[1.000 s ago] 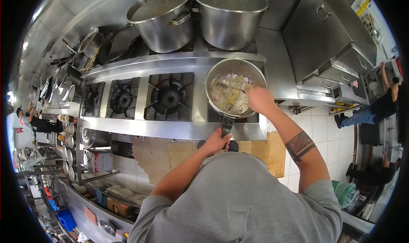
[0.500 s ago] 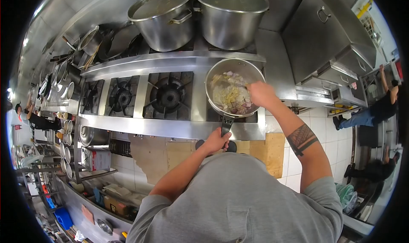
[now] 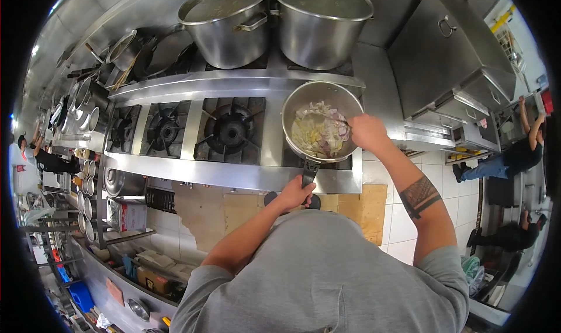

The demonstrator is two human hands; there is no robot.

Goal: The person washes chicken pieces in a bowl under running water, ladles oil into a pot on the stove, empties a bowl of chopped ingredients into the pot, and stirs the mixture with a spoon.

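A steel pan [image 3: 291, 93] stands on the rightmost front burner, its black handle [image 3: 311, 168] pointing toward my body. My left hand [image 3: 297, 193] is wrapped round that handle. Over the pan's right rim, my right hand [image 3: 367, 132] is closed on a utensil [image 3: 337, 120], of which only a thin part shows, reaching into the food. Inside the pan lie chopped pale, yellowish and purple pieces [image 3: 318, 135], which look like onion. The utensil's grip is hidden in my right fist.
Two large pots [image 3: 225, 38] [image 3: 322, 35] of liquid stand behind the pan. Left of it are front burners [image 3: 232, 132]. A steel cabinet [image 3: 444, 58] stands to the right. People are at the far left [image 3: 54, 160] and far right [image 3: 517, 158].
My right hand has moved slightly to the right and the food in the pan has shifted. My left hand stays on the handle.
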